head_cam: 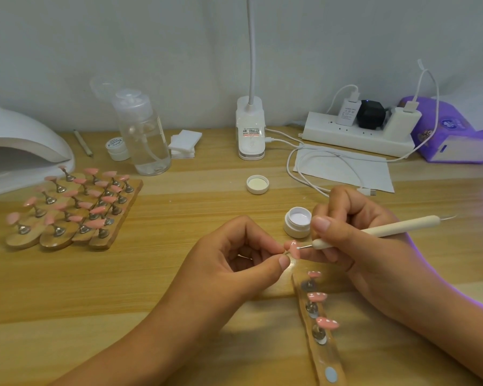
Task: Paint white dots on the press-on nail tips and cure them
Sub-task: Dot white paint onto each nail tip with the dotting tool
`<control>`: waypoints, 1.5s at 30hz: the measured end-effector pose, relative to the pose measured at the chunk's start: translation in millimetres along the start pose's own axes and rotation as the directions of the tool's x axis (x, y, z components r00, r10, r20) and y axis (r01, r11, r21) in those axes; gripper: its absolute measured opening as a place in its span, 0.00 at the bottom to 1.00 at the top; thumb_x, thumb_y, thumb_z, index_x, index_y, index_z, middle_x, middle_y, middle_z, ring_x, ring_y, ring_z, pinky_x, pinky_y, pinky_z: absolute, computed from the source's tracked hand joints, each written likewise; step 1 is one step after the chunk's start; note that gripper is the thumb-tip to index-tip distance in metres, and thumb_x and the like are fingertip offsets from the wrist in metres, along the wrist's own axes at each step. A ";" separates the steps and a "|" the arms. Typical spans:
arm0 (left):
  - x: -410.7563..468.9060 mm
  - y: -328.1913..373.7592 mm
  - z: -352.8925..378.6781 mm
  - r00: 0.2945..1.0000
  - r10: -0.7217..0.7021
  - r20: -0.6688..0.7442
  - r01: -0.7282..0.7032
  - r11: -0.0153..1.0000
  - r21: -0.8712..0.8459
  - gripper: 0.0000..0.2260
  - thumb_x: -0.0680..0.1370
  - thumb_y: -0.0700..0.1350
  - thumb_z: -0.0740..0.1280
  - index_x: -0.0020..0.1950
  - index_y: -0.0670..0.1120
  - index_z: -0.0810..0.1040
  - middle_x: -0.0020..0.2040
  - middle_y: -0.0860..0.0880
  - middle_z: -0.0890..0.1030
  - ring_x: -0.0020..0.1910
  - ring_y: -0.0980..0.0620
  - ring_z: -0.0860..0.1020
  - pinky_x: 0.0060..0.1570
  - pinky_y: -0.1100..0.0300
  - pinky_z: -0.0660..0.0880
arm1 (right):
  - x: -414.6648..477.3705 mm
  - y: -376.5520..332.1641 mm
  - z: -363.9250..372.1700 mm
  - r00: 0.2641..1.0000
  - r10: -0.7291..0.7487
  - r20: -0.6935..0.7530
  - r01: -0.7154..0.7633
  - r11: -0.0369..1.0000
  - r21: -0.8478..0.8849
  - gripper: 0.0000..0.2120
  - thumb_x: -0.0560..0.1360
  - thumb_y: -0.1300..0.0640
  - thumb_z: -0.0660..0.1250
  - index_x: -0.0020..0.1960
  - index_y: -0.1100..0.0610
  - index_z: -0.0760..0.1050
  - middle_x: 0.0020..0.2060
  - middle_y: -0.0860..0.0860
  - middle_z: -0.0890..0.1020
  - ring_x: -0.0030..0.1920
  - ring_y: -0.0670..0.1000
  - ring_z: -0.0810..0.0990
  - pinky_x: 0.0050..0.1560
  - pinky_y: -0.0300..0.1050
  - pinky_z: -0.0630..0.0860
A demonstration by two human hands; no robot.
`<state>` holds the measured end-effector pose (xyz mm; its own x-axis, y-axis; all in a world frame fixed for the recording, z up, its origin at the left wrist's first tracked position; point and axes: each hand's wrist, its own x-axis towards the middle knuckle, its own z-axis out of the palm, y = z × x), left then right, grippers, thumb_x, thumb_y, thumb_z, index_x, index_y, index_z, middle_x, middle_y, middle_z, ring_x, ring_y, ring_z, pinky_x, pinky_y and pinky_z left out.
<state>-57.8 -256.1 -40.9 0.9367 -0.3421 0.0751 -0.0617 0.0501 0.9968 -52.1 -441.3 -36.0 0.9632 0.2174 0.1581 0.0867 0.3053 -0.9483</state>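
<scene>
My left hand (234, 260) pinches the metal stand of a pink nail tip (294, 249) between thumb and fingertips, just above the table. My right hand (354, 232) grips a cream dotting pen (379, 230), and the pen's fine metal point touches the pink tip with a white bead of paint. An open small jar of white gel (298, 222) stands right behind the pen. Below the hands lies a wooden holder strip (322, 355) carrying three pink tips (317, 296) with white dots.
Several wooden strips with plain pink tips (76, 207) sit at the left, in front of a white curing lamp (20, 146). The jar's lid (258, 184), a clear pump bottle (144, 135), a desk lamp base (250, 129), cables, a power strip (357, 132) and a purple tissue pack (457, 132) are behind.
</scene>
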 end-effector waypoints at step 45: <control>0.4 0.1 -0.3 1.000 -0.002 -0.011 0.003 1.000 0.024 0.04 0.67 0.44 0.73 0.36 0.51 0.80 0.36 0.51 0.82 0.34 0.57 0.74 0.32 0.68 0.71 | -0.1 1.2 -2.0 0.999 0.012 0.042 -0.013 1.000 0.013 0.11 0.67 0.57 0.71 0.31 0.52 0.70 0.28 0.49 0.73 0.29 0.45 0.69 0.39 0.39 0.78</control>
<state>-57.4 -256.0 -40.7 0.9405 -0.3320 0.0726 -0.0674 0.0271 0.9974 -51.5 -442.9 -37.7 0.9527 0.2595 0.1580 0.0713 0.3143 -0.9466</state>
